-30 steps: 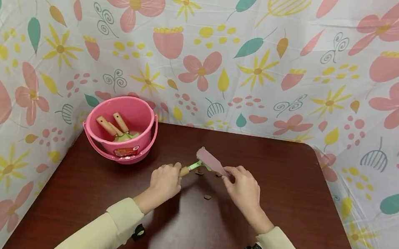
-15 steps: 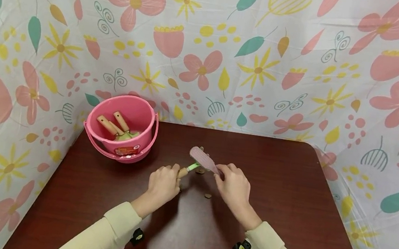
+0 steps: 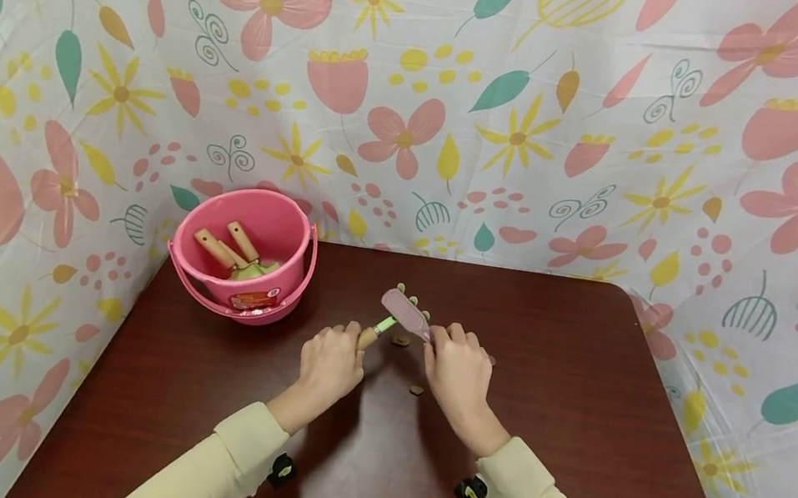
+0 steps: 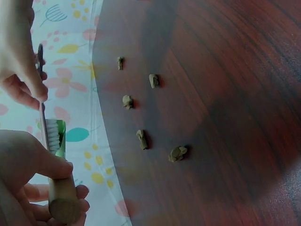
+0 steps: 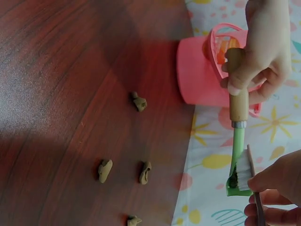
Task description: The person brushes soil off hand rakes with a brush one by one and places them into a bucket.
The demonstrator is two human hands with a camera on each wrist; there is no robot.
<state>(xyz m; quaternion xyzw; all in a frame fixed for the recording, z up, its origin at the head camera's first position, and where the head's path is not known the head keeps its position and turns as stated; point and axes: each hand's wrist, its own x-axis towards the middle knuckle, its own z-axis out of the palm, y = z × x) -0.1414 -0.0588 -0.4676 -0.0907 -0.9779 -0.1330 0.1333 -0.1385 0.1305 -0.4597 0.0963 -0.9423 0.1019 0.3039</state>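
Note:
My left hand (image 3: 329,362) grips the wooden handle (image 5: 239,104) of a small green hand rake (image 5: 238,146), held up over the table. Its prong tips show past the brush in the head view. With thumb and fingers, my right hand (image 3: 457,379) pinches a brush (image 3: 406,313) with a pinkish back. In the right wrist view, the white bristles (image 5: 243,170) lie against the rake's green head, where dark dirt clings. Below both hands, several brown clumps (image 4: 178,153) that look like soil or clay are scattered on the table.
A pink bucket (image 3: 189,259) stands at the table's back left, its handle hanging down at the front. Inside lean green tools with wooden handles (image 3: 243,240). The dark red-brown table (image 3: 549,319) ends at a flower-print cloth (image 3: 530,174) behind and at the sides.
My right hand has shifted left, sliding the brush along the rake's head toward the left. The rake's prong tips now show more beyond the brush. My left hand has stayed nearly still.

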